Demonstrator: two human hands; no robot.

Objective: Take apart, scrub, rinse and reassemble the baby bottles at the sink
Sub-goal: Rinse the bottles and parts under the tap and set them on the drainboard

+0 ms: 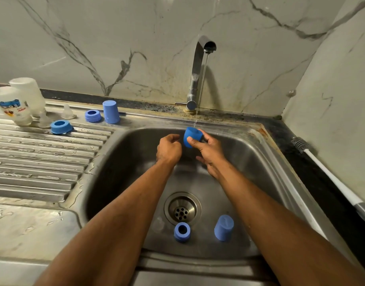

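Observation:
My right hand (209, 152) holds a blue bottle cap (191, 136) tilted under a thin stream of water from the tap (198, 73). My left hand (168, 148) is just left of it with fingers curled and nothing in it. In the sink (119, 162), near the drain (182, 209), lie a blue collar ring (182, 232), another blue cap (224, 227) and a clear teat (157, 223). On the drainboard stand two upturned clear bottles (11, 105) (28, 93), two teats (68, 112) (43, 120), two blue rings (61, 126) (93, 116) and a blue cap (110, 111).
A bottle brush (321, 166) with a white handle lies on the dark counter along the right wall. The ribbed drainboard (37, 162) to the left is wet. Marble-patterned walls stand behind and to the right of the sink.

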